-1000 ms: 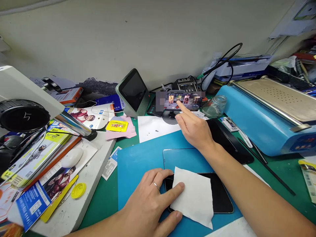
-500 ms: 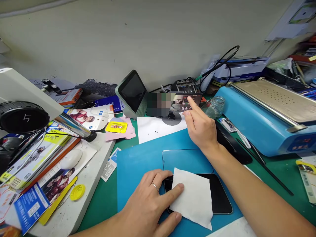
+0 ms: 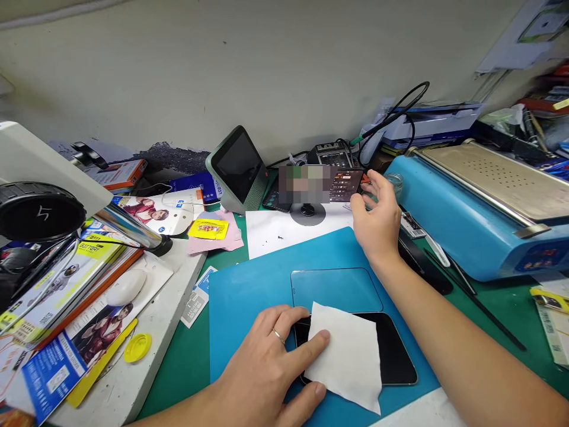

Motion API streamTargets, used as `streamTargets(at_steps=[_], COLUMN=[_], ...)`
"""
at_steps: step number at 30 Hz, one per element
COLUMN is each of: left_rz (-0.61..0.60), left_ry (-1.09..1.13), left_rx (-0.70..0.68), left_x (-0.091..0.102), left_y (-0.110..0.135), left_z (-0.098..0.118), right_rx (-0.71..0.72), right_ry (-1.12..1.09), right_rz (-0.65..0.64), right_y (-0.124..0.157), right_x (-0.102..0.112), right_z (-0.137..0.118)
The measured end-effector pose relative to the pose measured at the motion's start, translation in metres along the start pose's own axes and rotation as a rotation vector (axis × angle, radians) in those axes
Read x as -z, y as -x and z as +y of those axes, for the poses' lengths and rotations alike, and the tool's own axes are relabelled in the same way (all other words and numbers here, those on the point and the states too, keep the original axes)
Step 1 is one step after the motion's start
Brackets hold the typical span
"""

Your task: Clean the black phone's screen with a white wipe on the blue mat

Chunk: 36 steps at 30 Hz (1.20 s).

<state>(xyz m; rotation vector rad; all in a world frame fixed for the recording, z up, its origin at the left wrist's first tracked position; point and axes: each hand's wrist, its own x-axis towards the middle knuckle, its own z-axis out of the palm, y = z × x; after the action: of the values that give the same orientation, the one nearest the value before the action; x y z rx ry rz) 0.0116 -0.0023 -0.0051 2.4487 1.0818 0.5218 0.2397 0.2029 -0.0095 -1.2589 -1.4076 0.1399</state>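
Observation:
My left hand [image 3: 275, 362] grips the left end of a black smartphone [image 3: 397, 350], its thumb by the lower edge and other fingertips by the upper edge. Its index finger lies on a white wipe [image 3: 347, 359] that covers the middle of the phone. Directly behind the phone, a clear screen protector [image 3: 335, 287] with a dark border lies on a blue mat [image 3: 253, 308]. My right hand [image 3: 377, 216] is raised, fingers loosely curled and apart, beside the right end of a second phone [image 3: 347, 184] propped on a stand. Whether it touches that phone, I cannot tell.
A smart display [image 3: 237, 169] stands at the back. To the right are a blue machine [image 3: 466, 219], a glass jar [image 3: 395, 185] and thin tools. Boxes, papers, a white mouse [image 3: 128, 287] and a yellow cap [image 3: 137, 348] lie at left.
My right hand has drawn back to the right from the propped phone's screen, where its index finger was. That phone appears shifted slightly right. My left hand and the wipe stay in place.

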Motion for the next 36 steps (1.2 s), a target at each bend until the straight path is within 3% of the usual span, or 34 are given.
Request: streamTargets(at_steps=[9, 25, 36], left_rz=[0.004, 0.015, 0.016], left_ry=[0.005, -0.004, -0.010], left_rx=[0.003, 0.003, 0.020], left_x=[0.000, -0.002, -0.001], left_y=[0.000, 0.000, 0.000], left_z=[-0.001, 0.000, 0.001], right_rx=[-0.036, -0.066, -0.030], right_ry=[-0.049, -0.103, -0.022], right_rz=[-0.073, -0.181, -0.093], right_y=[-0.006, -0.001, -0.005], right_x=[-0.014, -0.003, -0.012], right_z=[0.005, 0.004, 0.007])
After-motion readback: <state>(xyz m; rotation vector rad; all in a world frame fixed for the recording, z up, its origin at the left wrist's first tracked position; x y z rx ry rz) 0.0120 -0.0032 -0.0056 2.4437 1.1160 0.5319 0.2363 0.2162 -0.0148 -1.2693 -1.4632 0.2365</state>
